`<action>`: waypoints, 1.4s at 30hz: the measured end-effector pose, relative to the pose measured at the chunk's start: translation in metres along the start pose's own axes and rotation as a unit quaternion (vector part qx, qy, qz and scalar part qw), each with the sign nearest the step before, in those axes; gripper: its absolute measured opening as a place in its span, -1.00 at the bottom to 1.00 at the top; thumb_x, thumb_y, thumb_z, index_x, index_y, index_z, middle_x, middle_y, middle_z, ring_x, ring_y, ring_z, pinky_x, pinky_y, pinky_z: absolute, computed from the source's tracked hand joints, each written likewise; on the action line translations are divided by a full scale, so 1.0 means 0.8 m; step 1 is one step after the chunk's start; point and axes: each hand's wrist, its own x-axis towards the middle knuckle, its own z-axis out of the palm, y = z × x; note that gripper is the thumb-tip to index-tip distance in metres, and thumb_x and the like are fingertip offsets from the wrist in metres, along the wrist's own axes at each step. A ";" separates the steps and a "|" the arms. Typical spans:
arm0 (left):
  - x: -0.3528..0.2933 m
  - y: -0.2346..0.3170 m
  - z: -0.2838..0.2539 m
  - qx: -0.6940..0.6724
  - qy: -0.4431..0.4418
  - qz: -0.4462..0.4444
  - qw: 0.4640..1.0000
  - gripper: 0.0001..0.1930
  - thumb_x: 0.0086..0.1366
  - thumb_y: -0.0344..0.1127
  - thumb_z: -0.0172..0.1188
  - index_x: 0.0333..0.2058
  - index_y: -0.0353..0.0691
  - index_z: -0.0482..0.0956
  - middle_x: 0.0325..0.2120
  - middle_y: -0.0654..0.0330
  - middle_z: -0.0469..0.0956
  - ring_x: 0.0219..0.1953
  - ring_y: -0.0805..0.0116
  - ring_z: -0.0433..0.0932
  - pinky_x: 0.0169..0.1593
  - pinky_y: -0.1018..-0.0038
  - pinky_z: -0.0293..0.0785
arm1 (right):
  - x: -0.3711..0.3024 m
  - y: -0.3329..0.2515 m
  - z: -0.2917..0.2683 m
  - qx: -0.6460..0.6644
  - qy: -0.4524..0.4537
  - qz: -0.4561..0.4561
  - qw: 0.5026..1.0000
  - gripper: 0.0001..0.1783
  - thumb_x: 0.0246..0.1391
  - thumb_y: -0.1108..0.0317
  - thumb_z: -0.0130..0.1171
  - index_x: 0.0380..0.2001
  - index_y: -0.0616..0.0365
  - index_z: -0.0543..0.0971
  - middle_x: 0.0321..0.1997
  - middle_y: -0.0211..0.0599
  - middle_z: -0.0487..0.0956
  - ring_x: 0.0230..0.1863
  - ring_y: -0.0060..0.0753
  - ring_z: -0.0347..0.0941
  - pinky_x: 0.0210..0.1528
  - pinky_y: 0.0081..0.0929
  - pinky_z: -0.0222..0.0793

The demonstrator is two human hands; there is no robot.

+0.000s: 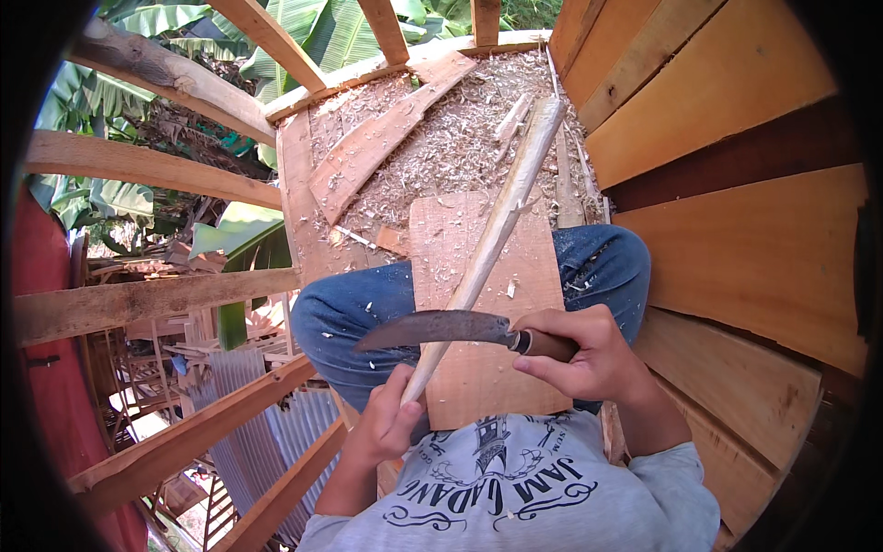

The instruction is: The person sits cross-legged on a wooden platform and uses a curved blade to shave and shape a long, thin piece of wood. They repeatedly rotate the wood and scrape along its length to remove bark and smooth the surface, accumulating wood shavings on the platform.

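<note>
My left hand (388,414) is wrapped round the near end of a long pale wooden stick (501,221). The stick slants away to the upper right, its far end over the shavings, and a thin curl of wood stands off its side. In my right hand (589,354) is the brown handle of a knife with a broad, curved dark blade (432,329). The blade points left and crosses over the stick near my left hand; whether it touches the wood I cannot tell. Under the stick a flat wooden board (497,386) lies across my lap, between my jeans-clad knees.
Wood shavings (487,120) cover the plank floor ahead, with a loose long board (386,138) and a small wood block (393,241) among them. Plank walling (736,239) rises close on my right. Open wooden rails (156,304) run along the left, with banana leaves and corrugated sheets (267,423) beyond.
</note>
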 end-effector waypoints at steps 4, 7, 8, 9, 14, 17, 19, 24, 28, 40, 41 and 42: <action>-0.009 0.000 0.001 -0.006 -0.005 -0.002 1.000 -0.40 0.27 0.22 -0.12 -0.28 -0.37 0.31 -0.65 0.24 0.29 -0.62 0.54 0.22 -0.56 0.57 0.13 | 0.000 0.015 -0.025 0.143 0.189 0.090 0.967 -0.81 0.03 0.40 0.23 -0.28 0.26 0.55 -0.60 -0.60 0.49 -0.64 -0.71 0.31 -0.57 -0.70 0.19; -0.007 0.000 0.002 -0.012 -0.013 0.003 1.000 -0.39 0.26 0.24 -0.12 -0.28 -0.36 0.31 -0.65 0.24 0.30 -0.63 0.54 0.21 -0.57 0.57 0.12 | -0.009 0.007 -0.017 0.151 0.130 0.076 0.977 -0.79 0.01 0.40 0.25 -0.29 0.27 0.53 -0.66 -0.54 0.44 -0.65 -0.72 0.31 -0.60 -0.69 0.16; -0.006 -0.002 0.002 -0.007 -0.012 0.003 1.000 -0.39 0.26 0.23 -0.12 -0.28 -0.36 0.31 -0.65 0.24 0.31 -0.63 0.54 0.22 -0.57 0.57 0.12 | -0.010 0.007 -0.007 0.071 0.078 0.016 0.994 -0.78 0.00 0.40 0.26 -0.29 0.27 0.53 -0.68 -0.51 0.43 -0.66 -0.72 0.31 -0.61 -0.68 0.16; -0.004 -0.004 -0.001 -0.003 -0.011 0.003 1.000 -0.39 0.26 0.23 -0.12 -0.29 -0.36 0.31 -0.65 0.23 0.31 -0.63 0.53 0.23 -0.57 0.57 0.13 | -0.010 0.008 -0.001 -0.011 0.024 -0.044 0.999 -0.77 -0.01 0.41 0.26 -0.28 0.27 0.52 -0.70 -0.48 0.41 -0.66 -0.72 0.31 -0.61 -0.67 0.16; -0.002 -0.002 0.001 0.000 -0.006 0.006 1.000 -0.43 0.28 0.19 -0.12 -0.29 -0.35 0.31 -0.65 0.22 0.32 -0.64 0.50 0.24 -0.56 0.54 0.15 | -0.005 0.015 0.002 -0.038 0.050 -0.041 0.997 -0.74 -0.07 0.41 0.29 -0.28 0.24 0.53 -0.68 -0.36 0.42 -0.69 -0.56 0.35 -0.59 -0.59 0.24; -0.002 0.001 0.000 0.043 0.016 0.020 0.999 -0.51 0.28 0.08 -0.07 -0.27 -0.37 0.32 -0.65 0.16 0.34 -0.62 0.40 0.31 -0.52 0.49 0.23 | -0.002 0.013 0.007 -0.131 0.041 -0.092 0.986 -0.76 -0.08 0.38 0.29 -0.31 0.20 0.53 -0.65 -0.34 0.45 -0.69 -0.43 0.39 -0.60 -0.55 0.27; -0.003 -0.004 -0.006 0.093 0.035 0.036 0.994 -0.62 0.27 -0.09 0.00 -0.23 -0.39 0.34 -0.65 0.05 0.36 -0.60 0.20 0.44 -0.46 0.41 0.34 | -0.002 0.013 0.009 -0.185 0.047 -0.108 0.976 -0.77 -0.09 0.33 0.30 -0.37 0.18 0.52 -0.66 -0.34 0.44 -0.69 -0.38 0.40 -0.62 -0.53 0.28; -0.005 -0.002 -0.001 0.132 0.048 0.033 0.990 -0.68 0.22 -0.21 0.06 -0.23 -0.40 0.35 -0.63 -0.03 0.43 -0.55 0.02 0.54 -0.45 0.35 0.40 | -0.001 0.026 0.002 -0.265 0.100 -0.108 0.953 -0.66 -0.13 0.13 0.37 -0.60 0.13 0.47 -0.77 -0.41 0.36 -0.76 -0.40 0.36 -0.68 -0.53 0.24; -0.007 0.006 0.000 0.133 0.045 0.027 0.990 -0.70 0.20 -0.25 0.07 -0.23 -0.39 0.35 -0.64 -0.05 0.43 -0.55 -0.03 0.56 -0.46 0.32 0.42 | 0.004 0.027 0.001 -0.283 0.134 -0.104 0.944 -0.55 -0.16 0.06 0.38 -0.72 0.11 0.39 -0.83 -0.42 0.30 -0.80 -0.42 0.29 -0.71 -0.52 0.19; -0.015 0.017 0.009 0.161 0.031 0.008 0.986 -0.68 0.21 -0.30 0.08 -0.15 -0.42 0.32 -0.65 -0.12 0.45 -0.56 -0.14 0.54 -0.45 0.23 0.42 | 0.003 0.028 -0.008 -0.314 0.155 -0.077 0.934 -0.47 -0.13 0.01 0.35 -0.79 0.11 0.32 -0.84 -0.37 0.25 -0.82 -0.36 0.21 -0.72 -0.46 0.12; -0.016 0.018 0.009 0.163 0.026 0.010 0.986 -0.68 0.22 -0.31 0.08 -0.15 -0.43 0.32 -0.65 -0.12 0.45 -0.56 -0.14 0.53 -0.46 0.22 0.42 | 0.004 0.029 -0.009 -0.320 0.161 -0.075 0.931 -0.46 -0.13 0.00 0.35 -0.79 0.10 0.31 -0.84 -0.37 0.25 -0.82 -0.36 0.21 -0.72 -0.46 0.12; -0.018 0.018 0.010 0.165 0.022 0.012 0.986 -0.68 0.23 -0.31 0.07 -0.14 -0.43 0.32 -0.65 -0.12 0.44 -0.56 -0.14 0.53 -0.46 0.21 0.42 | 0.004 0.029 -0.011 -0.330 0.168 -0.073 0.926 -0.45 -0.13 -0.03 0.34 -0.79 0.10 0.31 -0.84 -0.37 0.25 -0.81 -0.35 0.21 -0.72 -0.45 0.12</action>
